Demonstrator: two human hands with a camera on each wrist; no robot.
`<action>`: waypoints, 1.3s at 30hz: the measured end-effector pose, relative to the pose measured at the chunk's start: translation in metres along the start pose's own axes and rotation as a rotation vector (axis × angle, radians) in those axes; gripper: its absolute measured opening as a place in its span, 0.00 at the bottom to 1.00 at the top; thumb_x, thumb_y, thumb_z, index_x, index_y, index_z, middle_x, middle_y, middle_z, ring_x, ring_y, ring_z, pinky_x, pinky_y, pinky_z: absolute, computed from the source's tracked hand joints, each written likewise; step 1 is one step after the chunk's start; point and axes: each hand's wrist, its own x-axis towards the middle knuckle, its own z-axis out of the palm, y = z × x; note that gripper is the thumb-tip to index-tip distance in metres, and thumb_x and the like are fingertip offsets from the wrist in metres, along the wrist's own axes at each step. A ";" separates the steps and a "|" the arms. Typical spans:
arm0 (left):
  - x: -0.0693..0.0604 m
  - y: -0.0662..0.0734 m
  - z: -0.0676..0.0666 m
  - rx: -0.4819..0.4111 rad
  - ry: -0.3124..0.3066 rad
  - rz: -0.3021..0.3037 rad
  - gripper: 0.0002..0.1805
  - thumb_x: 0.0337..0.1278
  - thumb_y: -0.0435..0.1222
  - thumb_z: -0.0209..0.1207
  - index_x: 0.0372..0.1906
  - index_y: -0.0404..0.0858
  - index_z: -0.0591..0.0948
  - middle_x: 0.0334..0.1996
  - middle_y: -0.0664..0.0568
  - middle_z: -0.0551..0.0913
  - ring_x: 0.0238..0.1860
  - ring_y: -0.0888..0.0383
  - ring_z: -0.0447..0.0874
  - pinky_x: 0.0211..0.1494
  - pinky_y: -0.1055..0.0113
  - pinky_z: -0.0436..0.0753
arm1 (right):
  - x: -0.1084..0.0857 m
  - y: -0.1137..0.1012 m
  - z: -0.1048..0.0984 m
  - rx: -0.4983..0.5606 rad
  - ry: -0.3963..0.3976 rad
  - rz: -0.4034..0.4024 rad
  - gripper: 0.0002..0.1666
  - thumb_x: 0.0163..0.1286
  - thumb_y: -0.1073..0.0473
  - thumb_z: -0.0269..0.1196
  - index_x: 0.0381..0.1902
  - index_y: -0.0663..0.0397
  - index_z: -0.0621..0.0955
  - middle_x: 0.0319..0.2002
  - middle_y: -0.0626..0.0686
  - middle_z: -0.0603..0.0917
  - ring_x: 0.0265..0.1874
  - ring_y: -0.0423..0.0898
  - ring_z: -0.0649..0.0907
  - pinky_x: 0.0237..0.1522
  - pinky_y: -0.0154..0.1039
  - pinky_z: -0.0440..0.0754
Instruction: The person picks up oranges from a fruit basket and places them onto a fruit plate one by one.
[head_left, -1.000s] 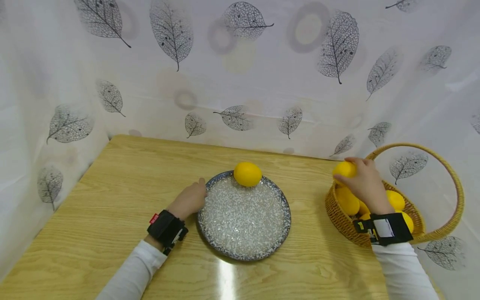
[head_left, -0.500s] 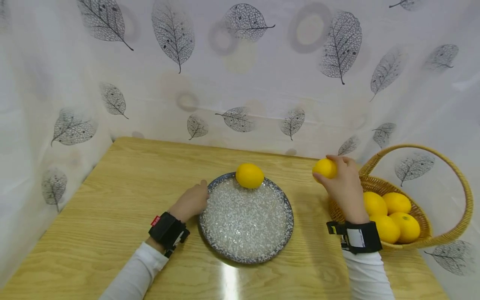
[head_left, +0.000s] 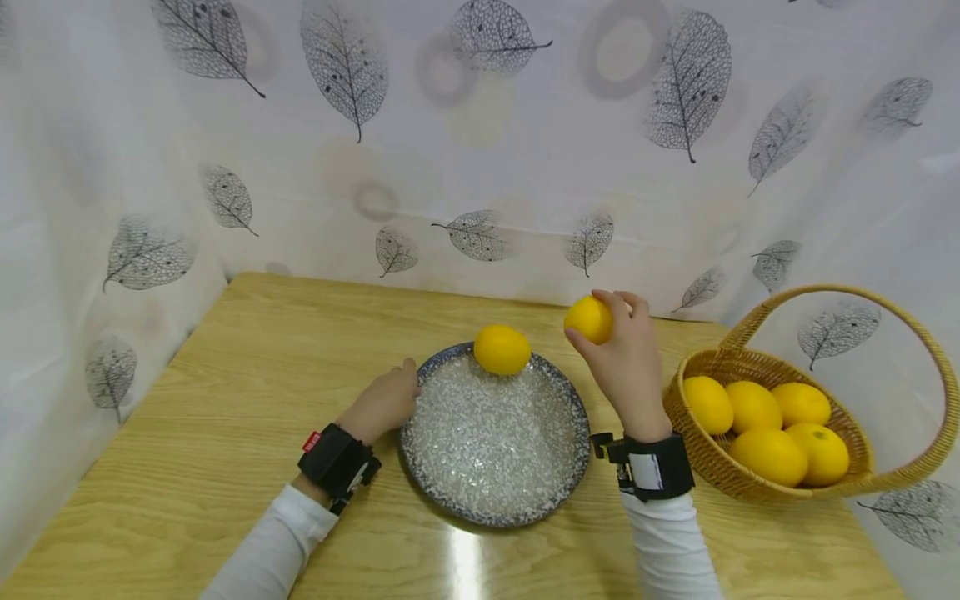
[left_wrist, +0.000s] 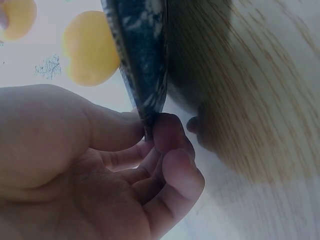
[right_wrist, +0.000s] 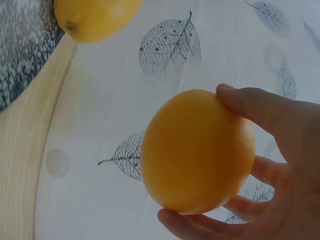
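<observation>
My right hand (head_left: 626, 367) holds a yellow lemon (head_left: 589, 320) between thumb and fingers, raised just beyond the plate's right rim. In the right wrist view the held lemon (right_wrist: 197, 152) is smooth and rounded, with the fingers (right_wrist: 200, 227) curled under it. At the plate's left edge, my left hand (head_left: 382, 404) pinches the rim; the left wrist view shows the thumb (left_wrist: 112, 127) on one face and fingertips on the other. The round speckled grey plate (head_left: 491, 450) has a dark rim. Another lemon (head_left: 502, 350) lies at its far edge.
A wicker basket (head_left: 701, 458) with a tall arched handle (head_left: 930, 358) stands on the right, holding several lemons (head_left: 768, 456). The wooden table (head_left: 300, 333) meets a leaf-patterned white curtain (head_left: 480, 167) at the back and left.
My right hand has lifted the lemon out of the basket and carried it left towards the plate. The left hand stays on the rim, and the plate's lemon has kept its place.
</observation>
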 end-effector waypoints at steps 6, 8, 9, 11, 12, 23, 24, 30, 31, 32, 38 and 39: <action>0.001 -0.003 0.003 0.010 0.013 0.006 0.29 0.73 0.29 0.48 0.70 0.15 0.59 0.54 0.23 0.79 0.51 0.38 0.84 0.51 0.49 0.84 | 0.000 -0.013 0.013 0.009 0.011 -0.017 0.38 0.64 0.48 0.72 0.69 0.52 0.74 0.70 0.66 0.68 0.62 0.67 0.75 0.56 0.66 0.81; 0.002 -0.004 0.005 0.014 0.020 0.014 0.28 0.73 0.29 0.48 0.70 0.14 0.59 0.54 0.23 0.79 0.51 0.37 0.84 0.51 0.49 0.84 | 0.000 -0.016 0.017 0.014 0.003 -0.024 0.38 0.63 0.48 0.73 0.69 0.51 0.75 0.70 0.65 0.68 0.63 0.66 0.75 0.56 0.65 0.81; 0.002 -0.004 0.005 0.012 0.021 0.014 0.28 0.73 0.29 0.48 0.69 0.14 0.59 0.54 0.23 0.79 0.51 0.38 0.84 0.51 0.49 0.84 | -0.001 -0.018 0.020 0.016 -0.003 -0.027 0.39 0.63 0.48 0.73 0.69 0.51 0.75 0.70 0.65 0.68 0.63 0.66 0.74 0.55 0.65 0.81; 0.002 -0.004 0.005 0.012 0.022 0.010 0.28 0.73 0.29 0.48 0.69 0.14 0.60 0.55 0.23 0.79 0.50 0.39 0.84 0.51 0.50 0.84 | -0.001 -0.023 0.025 0.021 -0.009 -0.044 0.39 0.62 0.47 0.74 0.68 0.51 0.75 0.70 0.64 0.69 0.63 0.65 0.74 0.54 0.64 0.82; 0.002 -0.004 0.004 0.012 0.023 0.007 0.28 0.73 0.29 0.48 0.70 0.15 0.60 0.55 0.23 0.79 0.50 0.39 0.84 0.51 0.50 0.84 | 0.000 -0.025 0.028 0.021 -0.013 -0.057 0.39 0.62 0.47 0.74 0.68 0.51 0.76 0.70 0.64 0.69 0.63 0.64 0.75 0.54 0.64 0.82; 0.001 -0.001 0.003 0.009 0.006 -0.017 0.29 0.72 0.28 0.49 0.71 0.16 0.59 0.57 0.24 0.78 0.50 0.41 0.83 0.50 0.52 0.84 | -0.011 -0.049 0.051 0.054 -0.054 -0.134 0.36 0.62 0.47 0.74 0.66 0.47 0.77 0.68 0.61 0.72 0.62 0.64 0.76 0.53 0.60 0.84; 0.000 0.000 0.003 0.007 0.005 -0.019 0.29 0.73 0.28 0.49 0.71 0.16 0.59 0.57 0.23 0.78 0.50 0.41 0.83 0.50 0.51 0.84 | -0.012 -0.051 0.053 0.062 -0.060 -0.139 0.36 0.62 0.47 0.74 0.66 0.47 0.77 0.68 0.61 0.72 0.62 0.64 0.76 0.53 0.60 0.84; -0.001 0.002 0.001 0.012 0.006 -0.018 0.30 0.74 0.29 0.48 0.71 0.15 0.58 0.58 0.22 0.78 0.55 0.38 0.83 0.55 0.49 0.84 | -0.015 -0.057 0.063 0.085 -0.086 -0.175 0.36 0.61 0.49 0.75 0.66 0.48 0.77 0.67 0.60 0.72 0.61 0.63 0.77 0.54 0.60 0.84; -0.002 0.003 0.000 0.013 0.006 -0.018 0.30 0.74 0.29 0.48 0.71 0.15 0.58 0.58 0.22 0.78 0.55 0.37 0.83 0.55 0.49 0.84 | -0.015 -0.057 0.064 0.081 -0.088 -0.180 0.36 0.61 0.49 0.75 0.66 0.47 0.77 0.67 0.59 0.72 0.61 0.63 0.77 0.53 0.60 0.84; -0.002 0.003 -0.001 0.011 0.005 -0.018 0.30 0.74 0.29 0.48 0.72 0.15 0.58 0.58 0.22 0.78 0.56 0.37 0.83 0.56 0.49 0.84 | -0.016 -0.058 0.066 0.073 -0.092 -0.184 0.36 0.61 0.48 0.75 0.66 0.47 0.77 0.67 0.59 0.72 0.61 0.63 0.78 0.52 0.59 0.85; -0.003 0.005 -0.001 0.016 0.000 -0.023 0.30 0.74 0.29 0.48 0.72 0.15 0.58 0.59 0.22 0.78 0.57 0.36 0.82 0.57 0.49 0.83 | -0.022 -0.061 0.073 0.068 -0.148 -0.186 0.37 0.60 0.45 0.75 0.66 0.44 0.77 0.68 0.58 0.72 0.61 0.60 0.78 0.49 0.55 0.86; -0.003 0.004 -0.001 0.019 -0.001 -0.026 0.30 0.74 0.29 0.48 0.72 0.15 0.58 0.59 0.23 0.78 0.57 0.36 0.82 0.57 0.49 0.83 | -0.024 -0.062 0.074 0.079 -0.154 -0.189 0.37 0.60 0.46 0.75 0.66 0.44 0.78 0.68 0.58 0.72 0.61 0.60 0.77 0.49 0.55 0.86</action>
